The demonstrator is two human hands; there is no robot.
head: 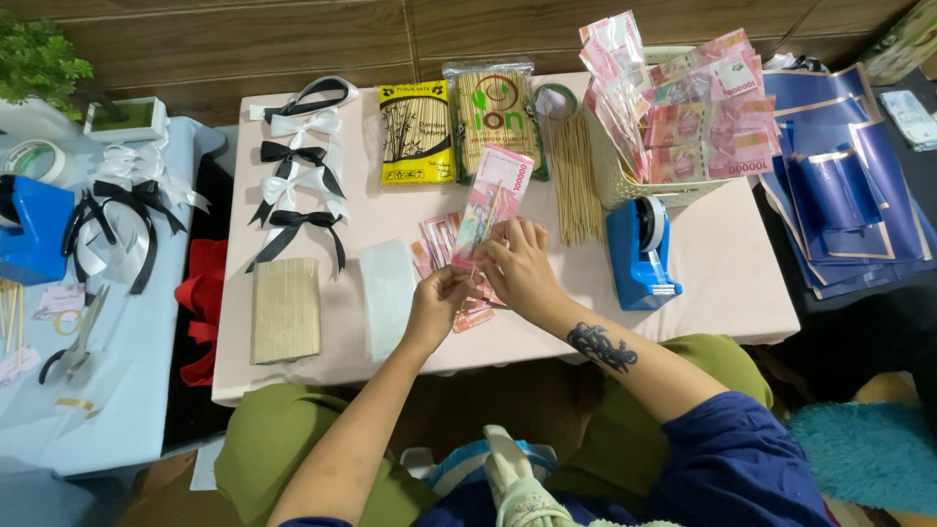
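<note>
Our left hand pinches the bamboo skewer's lower end; our right hand closes fingertips on the sleeved pink banknote, standing tilted above the small table's middle. We'd best keep the sleeve flat and centred along it.

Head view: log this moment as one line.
left hand: grip on skewer end | right hand: holds pink banknote on skewer | nearby: blue tape dispenser, ribbon bows
</note>
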